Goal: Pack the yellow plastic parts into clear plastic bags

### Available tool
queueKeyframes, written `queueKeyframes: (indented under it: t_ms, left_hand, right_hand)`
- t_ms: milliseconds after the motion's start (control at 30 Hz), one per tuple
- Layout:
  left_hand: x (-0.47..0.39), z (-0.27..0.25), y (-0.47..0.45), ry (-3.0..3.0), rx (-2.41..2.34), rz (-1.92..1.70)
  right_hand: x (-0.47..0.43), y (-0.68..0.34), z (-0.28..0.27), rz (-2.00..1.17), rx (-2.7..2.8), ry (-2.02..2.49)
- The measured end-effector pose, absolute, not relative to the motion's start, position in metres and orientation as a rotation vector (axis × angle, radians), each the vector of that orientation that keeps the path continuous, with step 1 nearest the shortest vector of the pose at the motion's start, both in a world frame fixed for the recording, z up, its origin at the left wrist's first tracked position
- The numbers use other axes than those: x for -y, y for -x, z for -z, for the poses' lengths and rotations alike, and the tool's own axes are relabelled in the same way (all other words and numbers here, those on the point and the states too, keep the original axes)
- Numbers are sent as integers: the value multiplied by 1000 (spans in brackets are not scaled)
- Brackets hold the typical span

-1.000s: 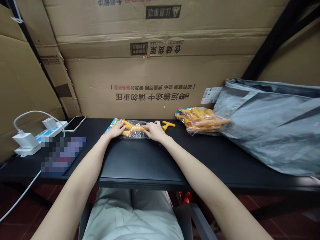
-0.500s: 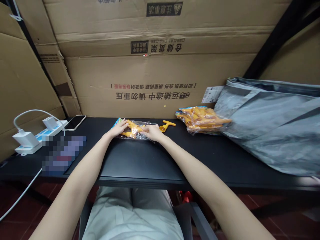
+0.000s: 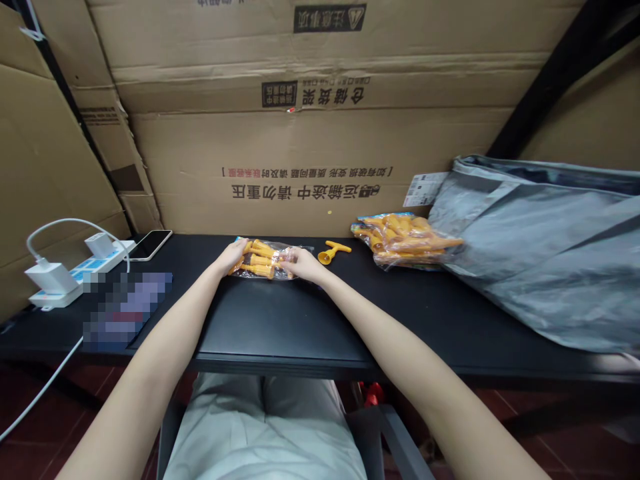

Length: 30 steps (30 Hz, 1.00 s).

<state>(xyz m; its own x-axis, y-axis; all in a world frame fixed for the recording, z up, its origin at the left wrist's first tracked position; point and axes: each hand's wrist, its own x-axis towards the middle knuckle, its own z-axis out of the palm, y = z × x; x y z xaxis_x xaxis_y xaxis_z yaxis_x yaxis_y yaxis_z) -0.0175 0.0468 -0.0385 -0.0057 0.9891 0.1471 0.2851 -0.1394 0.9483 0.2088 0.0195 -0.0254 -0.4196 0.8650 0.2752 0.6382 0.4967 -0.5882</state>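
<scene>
A clear plastic bag holding several yellow plastic pieces lies on the black table, between my two hands. My left hand is closed on the bag's left end, covering most of its coloured header. At the opposite end, my right hand grips the clear film with fingers bent over it. Just beyond the right hand lies a loose yellow T-shaped piece with a cup-like end. It touches neither hand.
More bagged yellow pieces are piled at the right, against a large grey bag. On the left are a phone, a power strip with chargers and a white cable. Cardboard walls the table's back.
The yellow pieces inside the bag have shifted and lie more side by side. My left hand has moved slightly left and curled round the bag's end; the right hand stays near its end.
</scene>
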Motion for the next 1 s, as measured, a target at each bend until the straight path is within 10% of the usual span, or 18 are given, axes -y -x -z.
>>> queueKeyframes:
  t_ms: [433,1000]
  left_hand:
    - [-47,38,20,-1418,-1378,-1218]
    - [-38,26,24,-1836,-2011,-891]
  right_hand:
    - [-27,-228,21,-691,2528,866]
    - [-32,-225,37,-148,2542,1147]
